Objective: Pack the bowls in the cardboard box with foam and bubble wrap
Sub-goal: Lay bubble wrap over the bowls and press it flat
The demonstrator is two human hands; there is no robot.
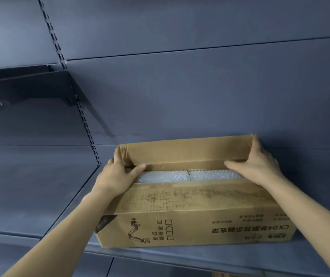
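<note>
Blue metal shelf (40, 196) bears the cardboard box (190, 226).

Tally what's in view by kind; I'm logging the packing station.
Cardboard box: 1
Bubble wrap pieces: 2, side by side inside the box
Hands: 2, on the far flap
Shelf: 1
Bowls: 0 visible
Total: 6

Dim blue-grey metal shelf (40, 196), slotted upright (84, 120), what seems a dark bracket (30, 86).

shop or stockroom | dark blue metal shelf (40, 196) | slotted metal upright (84, 124) | black shelf bracket (30, 86)
</note>
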